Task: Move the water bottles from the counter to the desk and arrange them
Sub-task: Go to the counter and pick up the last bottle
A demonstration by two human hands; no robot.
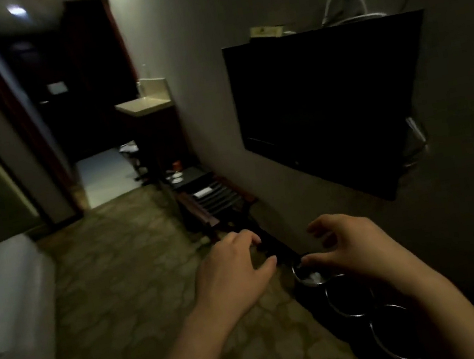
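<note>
Reaching out empty, fingers loosely curled, the left hand (232, 269) and right hand (350, 246) seem between trips; bottles (144, 69), faint, stand on the counter (143, 104) at eleven o'clock, so walking there comes next.

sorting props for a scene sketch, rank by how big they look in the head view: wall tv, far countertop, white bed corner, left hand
1. wall tv, clearly largest.
2. white bed corner.
3. left hand, enlarged by nearness to the camera.
4. far countertop, smallest, though distance shrinks it.
</note>
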